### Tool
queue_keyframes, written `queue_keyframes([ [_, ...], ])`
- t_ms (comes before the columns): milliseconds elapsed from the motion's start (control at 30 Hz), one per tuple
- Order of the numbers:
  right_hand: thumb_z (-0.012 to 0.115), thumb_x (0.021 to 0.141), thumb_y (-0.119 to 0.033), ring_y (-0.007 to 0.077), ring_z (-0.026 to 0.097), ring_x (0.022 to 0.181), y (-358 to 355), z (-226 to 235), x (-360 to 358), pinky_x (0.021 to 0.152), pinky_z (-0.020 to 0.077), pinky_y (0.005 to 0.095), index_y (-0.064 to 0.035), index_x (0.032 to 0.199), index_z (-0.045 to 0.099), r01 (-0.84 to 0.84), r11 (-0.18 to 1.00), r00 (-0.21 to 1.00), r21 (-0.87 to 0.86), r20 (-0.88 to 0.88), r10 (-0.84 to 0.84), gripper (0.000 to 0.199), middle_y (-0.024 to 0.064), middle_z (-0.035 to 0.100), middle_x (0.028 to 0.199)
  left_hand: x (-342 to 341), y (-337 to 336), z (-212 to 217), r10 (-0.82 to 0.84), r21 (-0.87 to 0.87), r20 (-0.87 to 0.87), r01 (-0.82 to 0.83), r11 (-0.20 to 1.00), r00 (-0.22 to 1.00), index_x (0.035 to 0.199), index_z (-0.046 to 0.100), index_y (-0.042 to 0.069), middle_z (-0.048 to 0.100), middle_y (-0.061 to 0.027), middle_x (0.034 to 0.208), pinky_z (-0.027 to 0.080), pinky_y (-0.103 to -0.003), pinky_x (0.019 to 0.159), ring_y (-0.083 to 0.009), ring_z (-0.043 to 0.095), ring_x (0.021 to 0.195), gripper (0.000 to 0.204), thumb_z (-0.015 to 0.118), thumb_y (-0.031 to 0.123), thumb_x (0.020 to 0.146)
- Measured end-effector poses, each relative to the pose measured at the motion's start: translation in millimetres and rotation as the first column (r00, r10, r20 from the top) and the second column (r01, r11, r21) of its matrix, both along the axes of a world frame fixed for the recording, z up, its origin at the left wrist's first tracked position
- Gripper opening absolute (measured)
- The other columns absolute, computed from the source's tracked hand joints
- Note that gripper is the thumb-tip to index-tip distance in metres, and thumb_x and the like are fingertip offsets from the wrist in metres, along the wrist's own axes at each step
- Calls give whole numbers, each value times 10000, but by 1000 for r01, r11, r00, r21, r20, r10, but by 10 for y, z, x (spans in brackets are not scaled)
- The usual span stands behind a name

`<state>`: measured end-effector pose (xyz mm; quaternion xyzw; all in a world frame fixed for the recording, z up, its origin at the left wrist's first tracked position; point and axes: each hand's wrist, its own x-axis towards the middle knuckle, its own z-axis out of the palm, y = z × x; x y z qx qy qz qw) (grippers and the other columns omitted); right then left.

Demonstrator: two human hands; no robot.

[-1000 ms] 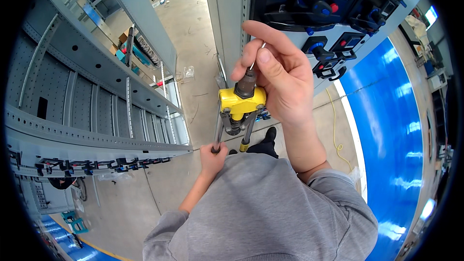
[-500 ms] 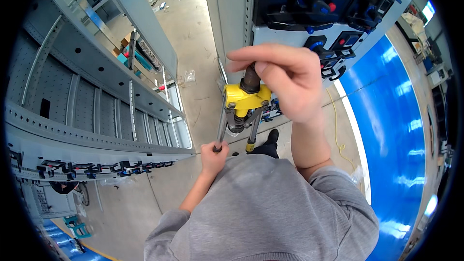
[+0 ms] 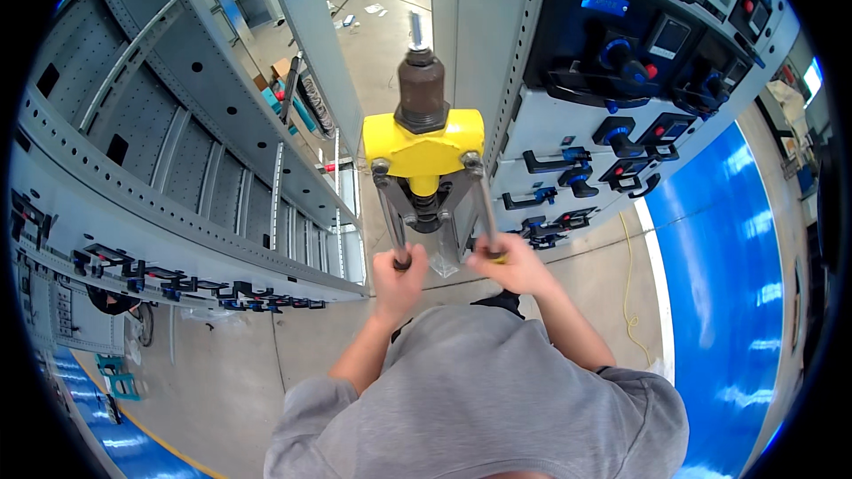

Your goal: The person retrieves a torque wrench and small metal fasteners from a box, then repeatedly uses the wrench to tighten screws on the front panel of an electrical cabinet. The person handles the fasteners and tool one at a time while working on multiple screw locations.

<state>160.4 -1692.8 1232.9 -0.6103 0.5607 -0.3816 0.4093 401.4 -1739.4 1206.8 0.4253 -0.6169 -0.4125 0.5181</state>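
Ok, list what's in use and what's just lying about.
In use:
Yellow-headed tool, metal pin on top
Left handle, in the left hand
Right handle, in the right hand

Apparently just lying about:
Yellow cord, floor at right
Clear plastic, on the floor
White scraps, farther ahead

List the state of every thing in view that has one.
Yellow-headed, brown-nosed metal lever tool: held two-handed, nose toward the picture's top.
Long grey metal handles: spread apart.
Silver metal pin: protruding from the nose.
Left hand: closed around the left handle.
Right hand: closed around the right handle.
Grey perforated metal cabinet frame: open, inner rails exposed.
Thin yellow cable: lying loose on the grey floor.
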Motion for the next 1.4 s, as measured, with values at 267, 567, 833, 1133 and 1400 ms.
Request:
queue_keyframes([
  [267,781,750,-148,271,523,508,499,701,-1832,501,406,375,-65,627,557,265,463,299,-846,-384,-873,268,101,543,570,1432,-653,774,409,-608,593,52,792,693,614,522,47,536,-76,523,382,-349,469,-243,543,460,312,781,94,782],
  [567,802,765,-191,247,477,504,502,166,-1152,518,395,350,-12,694,618,693,534,470,-485,-259,-844,267,118,529,563,395,-434,414,55,-227,385,37,973,921,673,524,12,462,-85,518,393,-306,488,-191,456,441,314,774,127,824],
  [833,839,838,-346,118,404,540,866,146,-1186,505,361,342,14,672,592,835,531,492,-146,-236,-838,468,50,456,540,-21,-220,580,-140,131,433,92,987,891,745,602,-13,470,-21,515,354,-309,477,-74,427,498,316,716,207,941],
  [1133,937,707,-437,124,376,575,857,451,-1525,521,332,337,9,726,603,854,493,454,-167,-225,-862,557,26,434,576,-383,-291,870,-192,186,427,122,975,883,766,596,-15,482,-3,550,336,-301,490,-69,391,529,299,707,194,948],
  [1400,909,726,-514,127,364,569,778,556,-1636,515,325,329,8,723,601,849,492,453,-194,-215,-865,606,22,415,572,-456,-320,953,-195,176,419,132,976,887,780,602,-15,493,2,560,338,-294,495,-59,401,538,290,716,195,944],
])
